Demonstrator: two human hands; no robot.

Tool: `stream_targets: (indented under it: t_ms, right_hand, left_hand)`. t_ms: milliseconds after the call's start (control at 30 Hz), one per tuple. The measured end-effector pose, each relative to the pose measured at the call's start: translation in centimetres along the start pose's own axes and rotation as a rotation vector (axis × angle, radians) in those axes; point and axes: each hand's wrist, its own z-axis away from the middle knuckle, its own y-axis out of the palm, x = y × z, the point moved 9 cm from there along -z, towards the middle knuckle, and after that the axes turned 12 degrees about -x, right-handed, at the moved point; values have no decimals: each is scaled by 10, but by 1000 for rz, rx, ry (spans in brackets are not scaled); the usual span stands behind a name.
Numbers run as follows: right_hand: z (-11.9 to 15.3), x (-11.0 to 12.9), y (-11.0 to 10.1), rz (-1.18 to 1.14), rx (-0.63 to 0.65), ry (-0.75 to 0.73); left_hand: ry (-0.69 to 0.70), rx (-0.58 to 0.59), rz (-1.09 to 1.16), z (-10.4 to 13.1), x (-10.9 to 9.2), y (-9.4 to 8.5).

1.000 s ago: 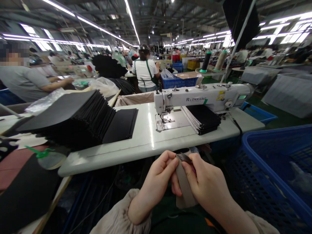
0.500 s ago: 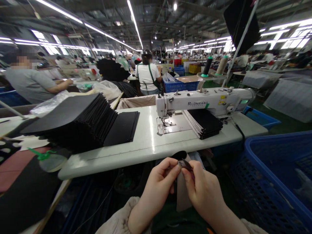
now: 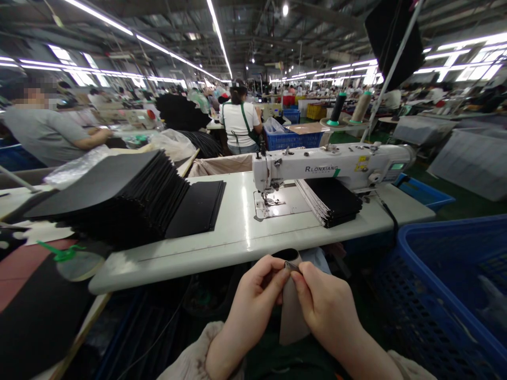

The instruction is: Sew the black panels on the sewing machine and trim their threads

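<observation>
My left hand (image 3: 253,295) and my right hand (image 3: 330,298) meet in front of the table's near edge. Both pinch the edge of a curled fabric piece (image 3: 292,316), beige-grey outside and black inside. A small dark fold shows between the thumbs and index fingers; my other fingers are partly hidden. Beyond my hands stands a white sewing machine (image 3: 317,166), its needle area bare of fabric. Under its arm lies a stack of black pieces with pale edges (image 3: 336,200).
A tall pile of black panels (image 3: 106,190) and a lower stack (image 3: 196,206) occupy the left of the white table (image 3: 233,250). A blue plastic basket (image 3: 455,264) stands at my right. Co-workers sit ahead and to the left. Thread cones (image 3: 336,110) stand behind the machine.
My hands have shifted slightly left with the fabric piece, and the dark fold between the fingertips is flatter. The co-worker at left has moved slightly.
</observation>
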Motion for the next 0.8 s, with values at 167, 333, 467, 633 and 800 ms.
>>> stream_targets:
  t_ms: [167,333,467,633,800]
  right_hand:
    - [2,-10,1,-91,24,89]
    - [2,-9,3,-41,54,73]
    - [-1,-7,3,-18,44,54]
    - [-2,-6,3,7,36,46]
    - [0,-5,2,28,-21,60]
  left_hand:
    - [-37,-11,58,-4,3,-4]
    - [-44,-8,83,-6,5,-4]
    - [-46,-10,94,-6,5,-3]
    - [-49,-4,95,-6,5,-1]
    - [-37,-6,95,-5,5,0]
